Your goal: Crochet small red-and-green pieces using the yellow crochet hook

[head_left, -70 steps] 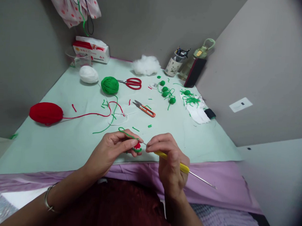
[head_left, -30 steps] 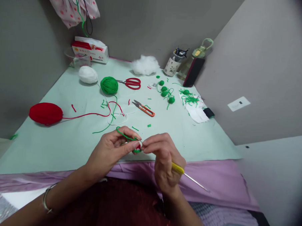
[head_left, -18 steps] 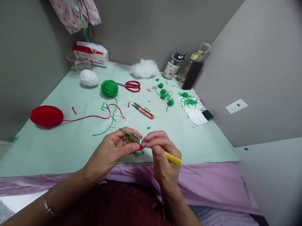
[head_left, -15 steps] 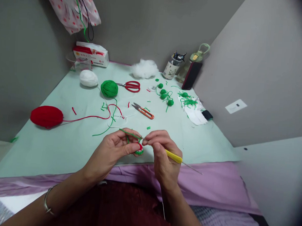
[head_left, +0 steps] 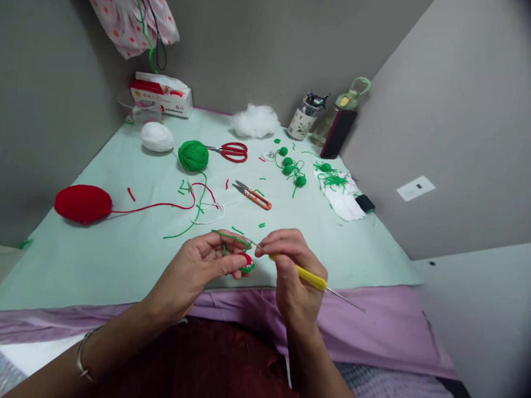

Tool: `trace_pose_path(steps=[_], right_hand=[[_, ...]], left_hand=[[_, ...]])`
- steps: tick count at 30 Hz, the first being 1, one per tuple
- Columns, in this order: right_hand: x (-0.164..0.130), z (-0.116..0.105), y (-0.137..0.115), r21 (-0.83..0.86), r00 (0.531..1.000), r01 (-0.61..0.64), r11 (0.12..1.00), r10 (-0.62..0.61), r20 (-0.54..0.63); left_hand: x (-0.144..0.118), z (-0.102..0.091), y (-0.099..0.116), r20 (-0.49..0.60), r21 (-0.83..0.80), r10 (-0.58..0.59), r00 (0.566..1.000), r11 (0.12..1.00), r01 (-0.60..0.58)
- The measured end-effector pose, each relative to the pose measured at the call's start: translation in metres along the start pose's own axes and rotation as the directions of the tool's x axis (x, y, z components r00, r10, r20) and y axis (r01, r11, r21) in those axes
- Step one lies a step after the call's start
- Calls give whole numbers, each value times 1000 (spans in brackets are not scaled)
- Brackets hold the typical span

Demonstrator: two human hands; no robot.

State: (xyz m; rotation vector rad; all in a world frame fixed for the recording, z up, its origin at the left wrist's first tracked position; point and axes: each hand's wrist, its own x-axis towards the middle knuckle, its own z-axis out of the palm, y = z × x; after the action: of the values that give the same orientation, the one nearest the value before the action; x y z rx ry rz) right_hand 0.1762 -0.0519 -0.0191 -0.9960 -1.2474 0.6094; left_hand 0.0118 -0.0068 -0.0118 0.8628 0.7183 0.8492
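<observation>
My left hand [head_left: 212, 258] pinches a small round crochet piece [head_left: 247, 263], red in the middle with a white and green edge. Green yarn [head_left: 228, 235] runs from the piece over the left fingers. Closed around the yellow handle of a crochet hook [head_left: 310, 277] is my right hand [head_left: 295, 271]. The hook's thin metal tip reaches the green yarn just above the piece; whether a loop sits on it is too small to tell. A bare metal shaft sticks out of the handle's back end. Short green yarn scraps lie just beyond the hands.
Orange thread snips [head_left: 253, 195] and red-handled scissors [head_left: 232, 152] lie ahead. Red [head_left: 83, 204], green [head_left: 193, 155] and white yarn balls [head_left: 157, 137] stand left. Small green crochet balls [head_left: 287, 166], white stuffing [head_left: 255, 121], a pen holder [head_left: 303, 118] and a bottle [head_left: 335, 117] are farther back.
My right hand has shifted slightly right with the crochet hook, and the hook tip has drawn back a little from the piece. My left hand stays nearly in place, still pinching the piece.
</observation>
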Motion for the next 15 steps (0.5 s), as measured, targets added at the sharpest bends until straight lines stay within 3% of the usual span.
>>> trace_pose_path(steps=[4, 11, 15], right_hand=[[2, -3, 2, 71, 999, -47, 996, 45, 28], [-1, -4, 5, 5, 997, -57, 998, 57, 54], [-3, -7, 5, 97, 993, -106, 990, 101, 52]], left_hand=[[1, -1, -2, -14, -5, 8, 1000, 1000, -8], [2, -2, -3, -13, -6, 0, 1000, 1000, 0], [2, -3, -4, -7, -16, -7, 1000, 1000, 7]])
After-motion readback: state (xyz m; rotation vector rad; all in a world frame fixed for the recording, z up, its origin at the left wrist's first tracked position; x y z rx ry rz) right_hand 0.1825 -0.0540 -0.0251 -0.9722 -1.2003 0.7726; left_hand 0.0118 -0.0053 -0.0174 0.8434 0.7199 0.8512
